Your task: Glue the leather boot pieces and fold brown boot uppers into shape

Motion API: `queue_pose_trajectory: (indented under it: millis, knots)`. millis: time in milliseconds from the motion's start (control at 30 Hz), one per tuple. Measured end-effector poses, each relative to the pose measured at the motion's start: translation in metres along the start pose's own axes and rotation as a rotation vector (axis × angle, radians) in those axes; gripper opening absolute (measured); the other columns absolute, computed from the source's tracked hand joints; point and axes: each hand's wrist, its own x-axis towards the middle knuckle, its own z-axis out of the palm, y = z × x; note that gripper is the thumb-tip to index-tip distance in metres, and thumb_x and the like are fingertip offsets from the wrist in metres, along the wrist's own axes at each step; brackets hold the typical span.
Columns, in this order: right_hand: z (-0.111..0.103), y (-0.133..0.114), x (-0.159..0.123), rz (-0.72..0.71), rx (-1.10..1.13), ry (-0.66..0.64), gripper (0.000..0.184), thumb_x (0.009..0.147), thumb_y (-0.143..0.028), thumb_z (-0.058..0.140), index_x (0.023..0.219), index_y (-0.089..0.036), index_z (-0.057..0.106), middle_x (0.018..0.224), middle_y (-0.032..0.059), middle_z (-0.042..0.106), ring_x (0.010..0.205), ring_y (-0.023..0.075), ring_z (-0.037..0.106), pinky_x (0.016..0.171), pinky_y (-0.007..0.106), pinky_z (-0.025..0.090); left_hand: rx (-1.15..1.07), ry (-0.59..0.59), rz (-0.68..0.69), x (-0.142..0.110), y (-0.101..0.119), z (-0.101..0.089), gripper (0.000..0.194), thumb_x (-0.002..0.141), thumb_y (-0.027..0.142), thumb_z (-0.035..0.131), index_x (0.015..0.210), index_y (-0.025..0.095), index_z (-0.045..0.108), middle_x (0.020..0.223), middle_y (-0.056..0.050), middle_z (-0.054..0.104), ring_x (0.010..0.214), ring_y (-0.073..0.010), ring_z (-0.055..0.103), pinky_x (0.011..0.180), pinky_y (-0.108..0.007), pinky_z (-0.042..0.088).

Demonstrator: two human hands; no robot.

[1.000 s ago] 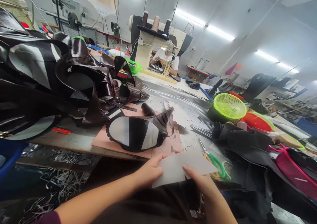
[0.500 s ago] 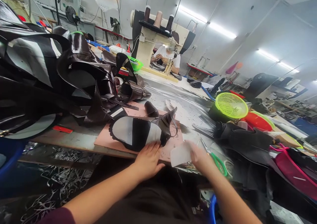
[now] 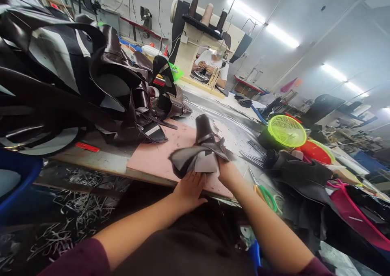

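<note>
Note dark leather upper (image 3: 203, 127) just beyond outstretched, unclenched fingers of left hand (image 3: 189, 190), shaft pointing away, with right hand (image 3: 227, 173) equally near at right edge, grip hidden, cannot tell.

Glossy dark-brown leather pieces (image 3: 112, 44); flat pink board (image 3: 155, 156); lime-green mesh basket (image 3: 286, 131); magenta plastic basket (image 3: 353, 215); green-and-orange-handled scissors (image 3: 268, 198).
</note>
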Motion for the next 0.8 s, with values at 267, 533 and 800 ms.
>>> queue_pose_trajectory:
  millis: [267,533,800]
  knots:
    - [0.007,0.030,-0.008,0.156,0.268,0.103,0.045,0.073,-0.020,0.046,0.117,-0.014,0.051,0.115,0.0131,0.058,0.109,0.0275,0.053,0.094,0.046,0.040,-0.069,0.128,-0.072,0.003,0.001,-0.006,0.083,0.073,0.046,0.061,0.134,0.001,0.027,0.128,-0.024,0.045,0.120,-0.0325,0.041,0.100,-0.043,0.033]
    - [0.006,0.035,-0.004,0.180,0.297,0.094,0.050,0.072,-0.019,0.048,0.121,-0.012,0.048,0.115,0.0132,0.060,0.109,0.0251,0.053,0.094,0.042,0.041,-0.061,0.184,-0.077,0.002,-0.001,-0.003,0.070,0.078,0.042,0.056,0.131,0.002,0.033,0.126,-0.022,0.048,0.117,-0.0319,0.044,0.094,-0.043,0.039]
    - [0.004,0.031,-0.009,0.062,0.186,0.075,0.043,0.077,-0.012,0.039,0.119,-0.008,0.049,0.109,0.0135,0.063,0.102,0.0235,0.059,0.089,0.036,0.046,-0.040,0.148,-0.057,0.002,-0.005,-0.004,0.067,0.078,0.043,0.056,0.131,0.007,0.037,0.121,-0.019,0.052,0.120,-0.0326,0.041,0.096,-0.043,0.039]
